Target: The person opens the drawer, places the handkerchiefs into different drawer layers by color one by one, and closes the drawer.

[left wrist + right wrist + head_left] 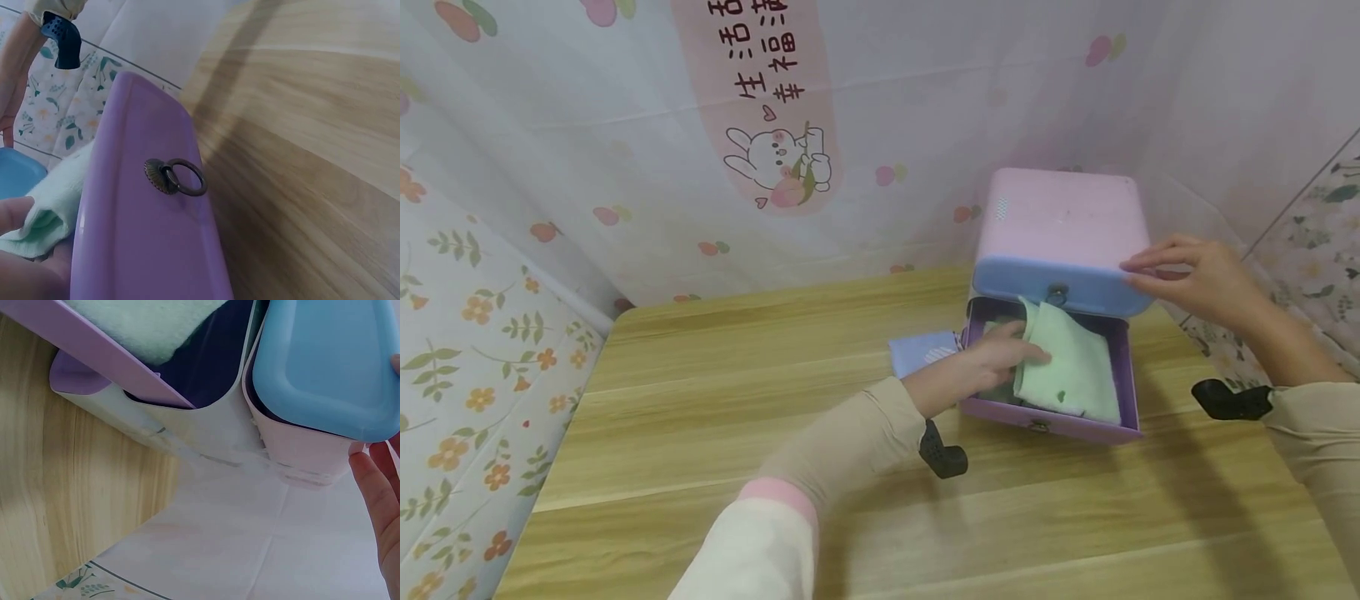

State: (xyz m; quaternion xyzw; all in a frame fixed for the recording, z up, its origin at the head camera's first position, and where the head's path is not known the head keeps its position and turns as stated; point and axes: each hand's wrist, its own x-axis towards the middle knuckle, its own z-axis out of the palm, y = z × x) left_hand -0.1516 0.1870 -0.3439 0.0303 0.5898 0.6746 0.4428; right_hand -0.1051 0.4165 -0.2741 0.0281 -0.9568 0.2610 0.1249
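Note:
A purple box (1000,408) stands at the table's right side, its pink lid (1067,212) with a blue front (1015,275) raised at the back. Inside lies a folded pale green towel (1071,367), its top corner poking up near the lid. Reaching into the box, my left hand (988,358) pinches the towel's left fold, thumb (15,214) on one side and a finger on the other; the remaining fingers are hidden. My right hand (1210,275) holds the lid's right edge between thumb and fingers, seen also beside the blue front in the right wrist view.
A blue-and-white flat packet (913,352) lies left of the box, partly behind my left forearm. On the box's front hangs a metal ring pull (178,177). The wooden table (715,442) meets patterned cloth (910,108) at the back and sides.

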